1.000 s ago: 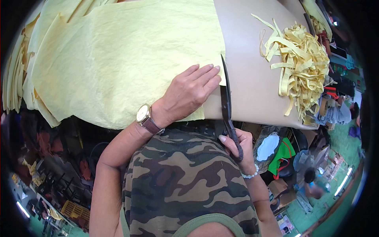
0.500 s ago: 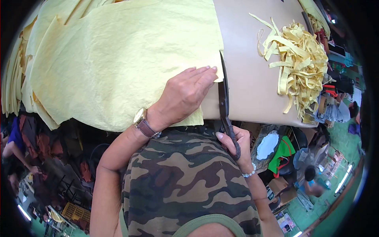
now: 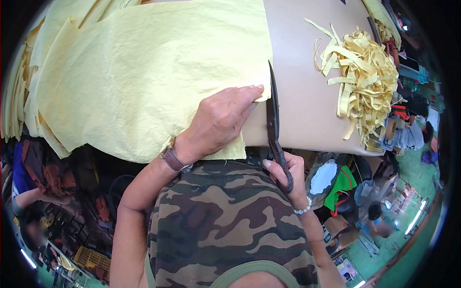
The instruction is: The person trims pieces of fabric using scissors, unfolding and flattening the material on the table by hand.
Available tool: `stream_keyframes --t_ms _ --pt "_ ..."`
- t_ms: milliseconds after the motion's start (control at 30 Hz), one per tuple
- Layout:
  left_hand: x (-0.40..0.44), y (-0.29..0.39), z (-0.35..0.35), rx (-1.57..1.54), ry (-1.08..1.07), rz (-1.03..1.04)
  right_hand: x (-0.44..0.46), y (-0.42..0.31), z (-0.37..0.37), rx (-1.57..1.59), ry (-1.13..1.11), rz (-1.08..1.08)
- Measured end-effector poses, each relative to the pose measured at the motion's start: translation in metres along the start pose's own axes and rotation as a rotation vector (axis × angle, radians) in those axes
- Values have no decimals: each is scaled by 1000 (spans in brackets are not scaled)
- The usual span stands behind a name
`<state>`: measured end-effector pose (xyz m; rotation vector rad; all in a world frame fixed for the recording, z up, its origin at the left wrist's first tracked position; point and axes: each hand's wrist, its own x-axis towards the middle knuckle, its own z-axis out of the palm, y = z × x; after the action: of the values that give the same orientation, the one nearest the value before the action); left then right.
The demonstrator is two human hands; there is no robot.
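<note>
Yellow cloth (image 3: 144, 72) lies spread over the tan table (image 3: 312, 110). My left hand (image 3: 221, 117), with a watch on its wrist, rests on the cloth near its right edge, thumb and fingers pinched together on the cloth at the corner. Long dark scissors (image 3: 272, 108) are in my right hand (image 3: 290, 175), just past the table's front edge. Their blades point away from me along the cloth's right edge, close to my left fingertips; the far tip is beside the cloth edge.
A heap of yellow strips (image 3: 367, 81) sits at the table's right. Folded yellow cloth (image 3: 17, 91) is stacked at the far left. A person (image 3: 36, 230) is at the lower left, another (image 3: 379, 225) at the right. A green cloth (image 3: 342, 189) lies below the table's right side.
My left fingers have drawn together from lying spread on the cloth to a pinch at its edge. The scissors have shifted slightly. Another person has come into view at the lower left.
</note>
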<state>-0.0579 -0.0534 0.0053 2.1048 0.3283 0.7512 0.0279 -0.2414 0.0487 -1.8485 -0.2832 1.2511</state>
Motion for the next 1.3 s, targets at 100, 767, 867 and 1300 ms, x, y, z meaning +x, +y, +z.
stream_keyframes --t_ms 100,767,867,1300 --pt "-1 0 -2 -17 -16 -10 0 1 0 -7 0 -7" --pt "-5 8 -14 -97 -63 -50 12 -17 9 112 18 17" --pt "-4 10 -18 -117 -90 -68 14 -20 10 118 10 7" --pt "-8 9 -29 -283 -121 -189 23 -36 4 96 -14 54"
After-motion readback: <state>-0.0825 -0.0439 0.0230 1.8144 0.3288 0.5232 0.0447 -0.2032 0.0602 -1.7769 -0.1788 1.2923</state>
